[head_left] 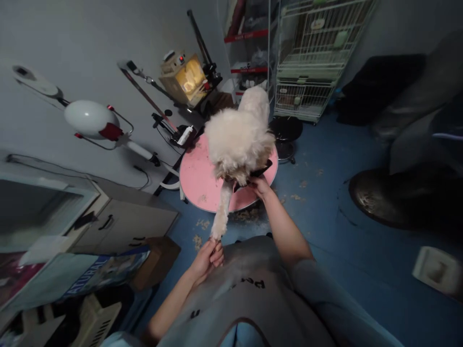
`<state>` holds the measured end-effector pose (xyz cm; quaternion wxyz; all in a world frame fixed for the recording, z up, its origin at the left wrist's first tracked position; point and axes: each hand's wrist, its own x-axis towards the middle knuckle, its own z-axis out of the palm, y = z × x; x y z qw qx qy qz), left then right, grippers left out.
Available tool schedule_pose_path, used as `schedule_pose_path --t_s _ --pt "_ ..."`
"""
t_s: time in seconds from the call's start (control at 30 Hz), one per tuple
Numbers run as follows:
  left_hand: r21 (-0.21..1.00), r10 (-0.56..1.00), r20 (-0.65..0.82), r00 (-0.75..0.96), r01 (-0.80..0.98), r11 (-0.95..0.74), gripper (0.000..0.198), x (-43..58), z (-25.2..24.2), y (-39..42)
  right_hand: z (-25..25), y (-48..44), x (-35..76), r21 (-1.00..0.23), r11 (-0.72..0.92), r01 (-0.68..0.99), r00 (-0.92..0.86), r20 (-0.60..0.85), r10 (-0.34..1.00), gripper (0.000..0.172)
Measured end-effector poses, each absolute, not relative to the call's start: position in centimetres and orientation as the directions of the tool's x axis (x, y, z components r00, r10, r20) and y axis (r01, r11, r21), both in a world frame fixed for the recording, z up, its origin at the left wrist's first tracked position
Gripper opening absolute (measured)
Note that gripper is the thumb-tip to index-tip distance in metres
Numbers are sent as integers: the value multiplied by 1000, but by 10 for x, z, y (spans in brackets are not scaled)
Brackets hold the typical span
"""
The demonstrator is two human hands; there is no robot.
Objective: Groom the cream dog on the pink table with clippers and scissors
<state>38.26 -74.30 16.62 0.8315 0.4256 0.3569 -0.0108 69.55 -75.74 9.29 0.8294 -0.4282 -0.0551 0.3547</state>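
Observation:
A fluffy cream-white dog [237,137] stands on a round pink grooming table [195,178], its head lowered toward me. One foreleg [223,207] stretches out past the table's edge. At the end of that leg, my left hand [209,258] is closed around the paw. My right hand [259,187] is by the dog's chin, fingers curled around a dark, slim tool [263,168]. Fur and fingers partly cover this tool, so its exact kind is unclear. Loose hair tufts lie on the tabletop.
A black round stool [285,129] stands behind the table on the right, near stacked wire cages [311,62]. At left are a white lamp-like device [90,118] on an arm and a cabinet [119,224]. Clipped fur [249,214] litters the blue floor. A blurred person [415,115] is at right.

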Motion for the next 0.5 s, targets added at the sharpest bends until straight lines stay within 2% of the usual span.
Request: schedule_pose_path --t_s 0.13,0.3,0.37,0.5 --pt "673 261 -604 753 306 674 62 379 179 -740 84 -754 694 -681 527 -509 825 -212 524 40" --pt "629 228 -639 735 328 705 60 374 195 -730 72 -732 678 -613 513 -601 751 -213 625 48" --pt "602 217 -655 724 326 729 59 371 199 -724 68 -729 674 -556 551 -622 748 -215 628 41" --pt "562 199 -693 692 347 751 59 366 208 -714 65 -721 673 -415 691 -591 803 -225 552 26"
